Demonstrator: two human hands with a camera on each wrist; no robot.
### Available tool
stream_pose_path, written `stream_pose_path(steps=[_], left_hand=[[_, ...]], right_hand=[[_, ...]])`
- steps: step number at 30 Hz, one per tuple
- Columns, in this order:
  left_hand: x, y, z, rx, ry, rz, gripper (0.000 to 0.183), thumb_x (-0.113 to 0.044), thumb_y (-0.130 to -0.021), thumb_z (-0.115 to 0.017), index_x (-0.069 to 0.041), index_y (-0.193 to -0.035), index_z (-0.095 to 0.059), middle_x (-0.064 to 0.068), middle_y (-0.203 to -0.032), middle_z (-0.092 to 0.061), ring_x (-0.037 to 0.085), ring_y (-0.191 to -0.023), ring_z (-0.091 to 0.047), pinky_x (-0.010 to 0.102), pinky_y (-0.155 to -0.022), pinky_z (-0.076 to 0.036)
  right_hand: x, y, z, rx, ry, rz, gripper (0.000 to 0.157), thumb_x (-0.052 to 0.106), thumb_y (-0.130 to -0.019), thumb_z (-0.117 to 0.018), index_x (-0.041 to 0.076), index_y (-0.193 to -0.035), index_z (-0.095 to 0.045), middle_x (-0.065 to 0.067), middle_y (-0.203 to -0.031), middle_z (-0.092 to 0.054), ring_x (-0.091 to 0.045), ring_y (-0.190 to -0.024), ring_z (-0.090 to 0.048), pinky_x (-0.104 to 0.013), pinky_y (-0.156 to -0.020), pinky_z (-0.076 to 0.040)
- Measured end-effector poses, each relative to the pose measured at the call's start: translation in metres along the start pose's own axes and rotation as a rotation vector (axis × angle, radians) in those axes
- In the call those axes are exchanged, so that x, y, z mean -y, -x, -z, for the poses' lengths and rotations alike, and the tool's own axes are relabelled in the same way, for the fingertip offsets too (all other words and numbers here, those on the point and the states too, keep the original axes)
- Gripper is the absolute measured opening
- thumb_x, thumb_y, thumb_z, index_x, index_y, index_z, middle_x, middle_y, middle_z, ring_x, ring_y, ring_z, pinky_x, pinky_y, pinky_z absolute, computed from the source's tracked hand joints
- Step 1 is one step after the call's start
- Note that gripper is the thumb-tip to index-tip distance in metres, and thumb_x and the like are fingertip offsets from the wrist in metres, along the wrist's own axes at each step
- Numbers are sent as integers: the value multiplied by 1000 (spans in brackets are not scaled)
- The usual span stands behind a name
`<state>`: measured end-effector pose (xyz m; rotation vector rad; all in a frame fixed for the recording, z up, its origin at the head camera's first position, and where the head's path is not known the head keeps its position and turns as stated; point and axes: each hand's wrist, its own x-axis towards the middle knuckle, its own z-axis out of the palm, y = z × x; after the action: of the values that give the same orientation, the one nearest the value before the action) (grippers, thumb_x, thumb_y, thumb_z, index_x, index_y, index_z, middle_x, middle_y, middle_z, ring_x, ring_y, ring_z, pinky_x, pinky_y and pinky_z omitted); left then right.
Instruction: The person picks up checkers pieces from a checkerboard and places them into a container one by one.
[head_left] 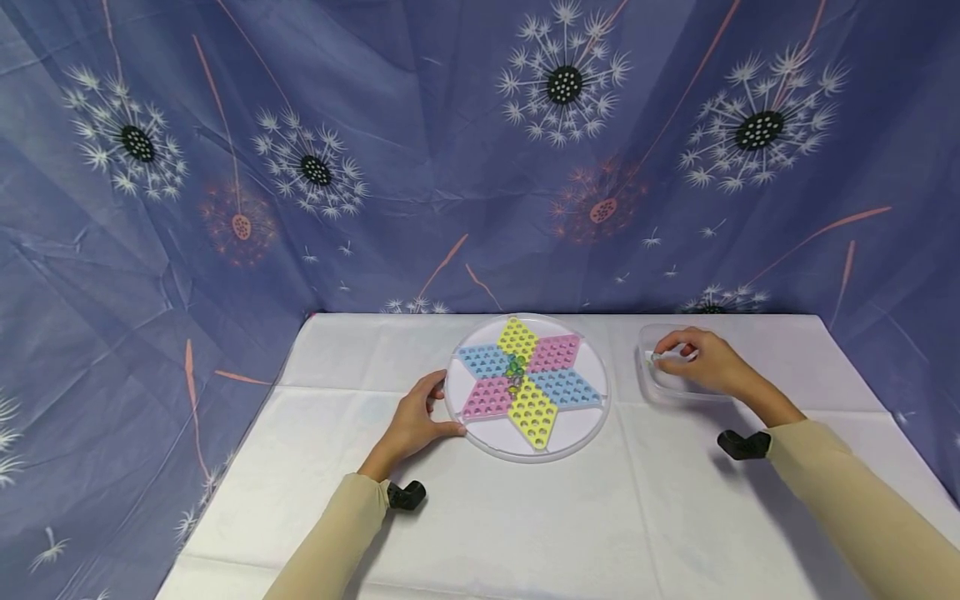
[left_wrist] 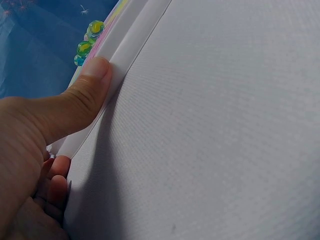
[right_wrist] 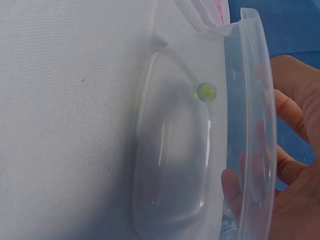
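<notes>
A round white Chinese checkers board [head_left: 480, 432] with a yellow, pink and blue star lies on the table. Several glass marbles [head_left: 515, 367] [left_wrist: 84, 48] cluster around its centre. My left hand [head_left: 412, 423] [left_wrist: 55, 120] grips the board's left rim, thumb over the edge and fingers beside it. To the right stands a clear plastic container [head_left: 667, 395] [right_wrist: 250, 135]. Over it, my right hand [head_left: 701, 360] [right_wrist: 295, 145] has thumb and fingers spread and bent, with a gap between them. One green-yellow marble [right_wrist: 206, 92] shows in the container, apart from the fingers in the right wrist view.
A white cloth [head_left: 525, 525] covers the table. Blue dandelion-print fabric [head_left: 420, 167] hangs behind and at both sides. Each wrist carries a black camera mount [head_left: 744, 444].
</notes>
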<state>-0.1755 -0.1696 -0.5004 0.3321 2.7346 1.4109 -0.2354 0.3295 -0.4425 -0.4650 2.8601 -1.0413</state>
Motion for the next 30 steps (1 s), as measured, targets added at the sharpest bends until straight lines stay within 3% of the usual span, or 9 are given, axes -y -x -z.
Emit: stream_pose_path(steps=[16, 30], left_hand=[[-2, 0, 0, -1, 7, -3, 104, -17, -69, -97, -3, -155, -41, 8, -117, -58, 21, -100, -50, 37, -89, -43], [-2, 0, -1, -4, 4, -7, 103, -17, -69, -98, -2, -154, -42, 9, -118, -58, 21, -100, -50, 38, -89, -44]], right_hand=[[0, 1, 0, -1, 2, 8, 19, 28, -95, -75, 14, -108, -75, -13, -119, -63, -35, -101, -57, -44, -80, -48], [-4, 2, -2, -30, -8, 1, 30, 32, -95, -76, 10, -115, -73, -16, -121, -63, -37, -102, -56, -44, -78, -50]])
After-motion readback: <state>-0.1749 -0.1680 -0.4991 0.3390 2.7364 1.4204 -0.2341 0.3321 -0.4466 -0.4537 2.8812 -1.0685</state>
